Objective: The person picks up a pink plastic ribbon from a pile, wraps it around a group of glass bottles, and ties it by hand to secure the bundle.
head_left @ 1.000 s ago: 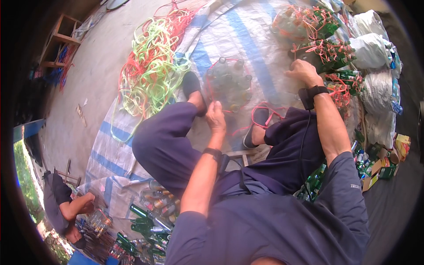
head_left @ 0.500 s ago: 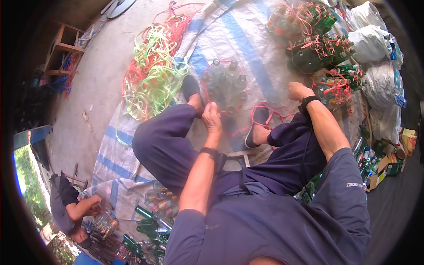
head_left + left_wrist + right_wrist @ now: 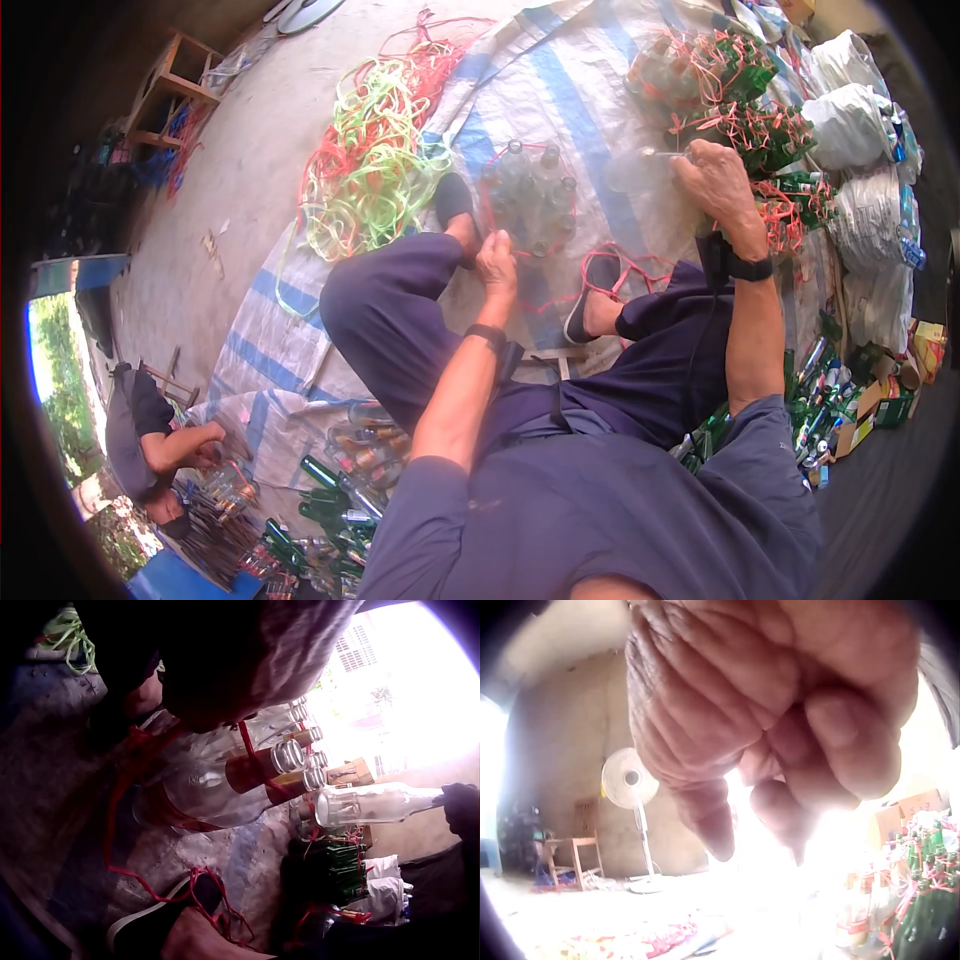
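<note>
A cluster of clear glass bottles (image 3: 530, 190) stands upright between the feet, with red plastic twine (image 3: 487, 215) looped around it. My left hand (image 3: 496, 262) is at the near side of the cluster and pinches the twine. In the left wrist view the twine (image 3: 251, 750) crosses the bottle necks below the dark hand. To the right of the cluster my right hand (image 3: 718, 185) grips a single clear glass bottle (image 3: 367, 804) by its neck, tilted on its side with its base toward the cluster. Close up, the right wrist view shows the curled fingers (image 3: 847, 742).
Tied bundles of green and clear bottles (image 3: 745, 130) stand at the right, beside white sacks (image 3: 850, 120). A heap of green and red twine (image 3: 375, 150) lies at the left. Loose bottles (image 3: 340, 500) lie behind. Another person (image 3: 150, 440) sits at far left.
My right hand has swung from beside the right knee forward and up, and the clear bottle now shows in it. My left hand stays at the cluster with the twine.
</note>
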### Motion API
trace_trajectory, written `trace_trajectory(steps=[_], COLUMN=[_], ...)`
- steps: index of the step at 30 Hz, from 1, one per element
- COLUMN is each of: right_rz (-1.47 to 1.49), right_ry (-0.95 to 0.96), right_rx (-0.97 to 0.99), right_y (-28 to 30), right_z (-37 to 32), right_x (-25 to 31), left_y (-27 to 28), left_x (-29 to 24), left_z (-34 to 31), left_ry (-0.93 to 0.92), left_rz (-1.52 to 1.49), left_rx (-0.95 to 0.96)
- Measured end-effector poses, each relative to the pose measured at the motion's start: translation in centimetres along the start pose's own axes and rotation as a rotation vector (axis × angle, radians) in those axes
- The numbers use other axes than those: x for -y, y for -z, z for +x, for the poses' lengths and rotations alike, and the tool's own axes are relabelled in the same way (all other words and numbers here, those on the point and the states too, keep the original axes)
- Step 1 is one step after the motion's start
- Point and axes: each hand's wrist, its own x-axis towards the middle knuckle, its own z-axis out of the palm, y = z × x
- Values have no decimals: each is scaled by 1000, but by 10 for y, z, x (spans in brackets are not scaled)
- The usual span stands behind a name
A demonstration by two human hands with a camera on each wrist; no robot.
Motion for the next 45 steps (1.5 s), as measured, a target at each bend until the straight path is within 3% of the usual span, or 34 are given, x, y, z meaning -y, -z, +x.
trace_trajectory(steps=[2, 7, 11, 17, 20, 32, 43, 45], right_rz=[243, 388, 422, 555, 412, 367, 165, 155], right_ry=[-120, -24, -61, 82, 155, 226, 251, 286], right_rx=[-57, -255, -175, -111, -89, 72, 285, 247], right_y=[33, 65, 72, 46, 20, -59, -60, -63], right_z=[-1, -3, -3, -1, 1, 1, 6, 7], right_x=[30, 64, 88, 111, 115, 139, 155, 158], left_y=[1, 4, 3, 4, 5, 6, 2, 2], left_x=[0, -3, -1, -6, -8, -10, 15, 14], left_z=[-1, -1, 0, -3, -5, -5, 6, 5], left_ry=[-9, 54, 53, 51, 47, 39, 3, 44], left_rz=[24, 81, 59, 15, 20, 96, 137, 115], left_rx=[2, 26, 21, 42, 41, 21, 7, 16])
